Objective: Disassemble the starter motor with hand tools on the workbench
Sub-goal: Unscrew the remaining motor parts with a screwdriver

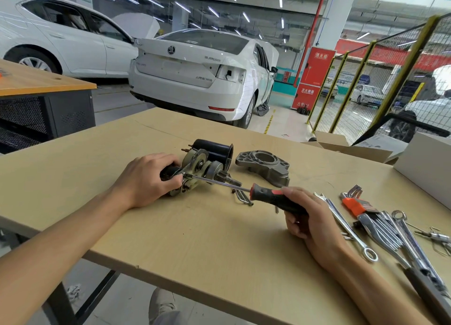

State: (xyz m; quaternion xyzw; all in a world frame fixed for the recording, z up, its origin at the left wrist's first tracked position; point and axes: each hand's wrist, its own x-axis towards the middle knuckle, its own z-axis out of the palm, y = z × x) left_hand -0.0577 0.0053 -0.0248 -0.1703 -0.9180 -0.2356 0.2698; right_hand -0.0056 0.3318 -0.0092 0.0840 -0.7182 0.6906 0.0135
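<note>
Lying on its side left of centre on the table (pixel 195 239), the starter motor (pixel 195 171) shows its gear end and pinion shaft pointing right, with its black cylindrical housing (pixel 214 151) just behind it. Left hand (pixel 146 180): forearm reaching in from the lower left, wrist resting on the table, fingers curled over the near end of the motor and gripping it. Right hand (pixel 305 217): forearm entering from the lower right, fingers wrapped round the black-and-red handle of a screwdriver (pixel 244 189), whose shaft runs nearly level leftward, its tip meeting the motor beside the left fingers. Grey cast end bracket (pixel 266 166): separate, just right of the housing. Small bent wire pieces (pixel 240 196): under the screwdriver shaft. Right side of table: combination wrench (pixel 346 227), orange-holdered hex key set (pixel 353 202), further chrome wrenches (pixel 400 239). Beyond the table: white car (pixel 202 73).
</note>
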